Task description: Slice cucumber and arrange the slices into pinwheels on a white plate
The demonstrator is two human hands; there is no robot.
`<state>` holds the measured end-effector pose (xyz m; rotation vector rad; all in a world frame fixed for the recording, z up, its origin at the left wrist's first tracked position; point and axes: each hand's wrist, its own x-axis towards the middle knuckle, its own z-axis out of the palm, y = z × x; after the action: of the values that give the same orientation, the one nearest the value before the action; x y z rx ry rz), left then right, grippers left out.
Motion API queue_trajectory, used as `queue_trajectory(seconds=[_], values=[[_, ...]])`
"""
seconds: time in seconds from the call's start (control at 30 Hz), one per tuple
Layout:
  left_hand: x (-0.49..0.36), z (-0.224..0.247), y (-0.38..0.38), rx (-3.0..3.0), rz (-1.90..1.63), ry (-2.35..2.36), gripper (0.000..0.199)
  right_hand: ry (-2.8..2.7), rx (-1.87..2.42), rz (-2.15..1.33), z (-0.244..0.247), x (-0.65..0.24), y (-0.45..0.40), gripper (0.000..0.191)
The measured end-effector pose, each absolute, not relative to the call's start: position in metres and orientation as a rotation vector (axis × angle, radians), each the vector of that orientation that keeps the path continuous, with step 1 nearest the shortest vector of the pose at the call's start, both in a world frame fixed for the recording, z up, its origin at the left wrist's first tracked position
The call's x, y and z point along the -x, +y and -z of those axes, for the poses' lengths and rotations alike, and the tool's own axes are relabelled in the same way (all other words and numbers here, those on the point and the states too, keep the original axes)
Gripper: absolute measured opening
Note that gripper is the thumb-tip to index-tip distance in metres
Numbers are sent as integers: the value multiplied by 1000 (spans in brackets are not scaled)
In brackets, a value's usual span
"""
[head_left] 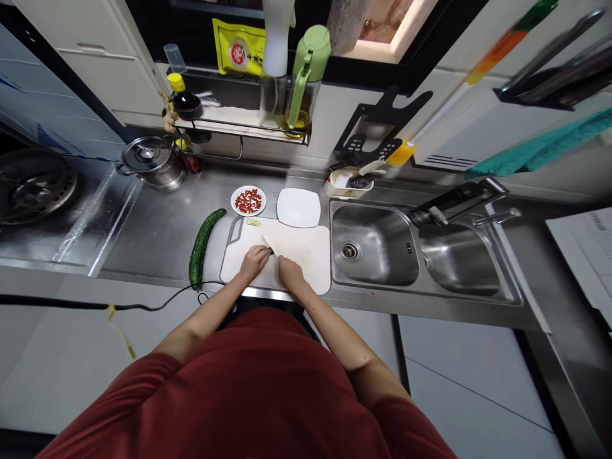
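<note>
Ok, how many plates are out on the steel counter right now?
2. A round white plate holding chopped red pieces, and a square white plate to its right, both just beyond the cutting board. Others may be hidden out of view.

A stainless steel counter [157,217] with a double sink [373,245] runs between cream cabinets [108,80] and pale tile flooring [473,408].

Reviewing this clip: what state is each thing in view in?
Cucumber: long, lying on the steel counter
Cucumber slices: lying on the white cutting board
Kitchen knife: blade on the board, between both hands
Left hand: at the knife
Right hand: at the knife
Steel pot: lid on
Round plate: holding red pieces
</note>
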<state>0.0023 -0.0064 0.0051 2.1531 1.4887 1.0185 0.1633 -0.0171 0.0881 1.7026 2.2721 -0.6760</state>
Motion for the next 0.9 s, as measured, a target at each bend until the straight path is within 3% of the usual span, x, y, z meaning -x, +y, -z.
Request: queue_trajectory(seconds=[0.9], values=[[-2,-3,-6,-2195,-1085,1464,22,2256,-1684,672,-85,-157,-10,27]])
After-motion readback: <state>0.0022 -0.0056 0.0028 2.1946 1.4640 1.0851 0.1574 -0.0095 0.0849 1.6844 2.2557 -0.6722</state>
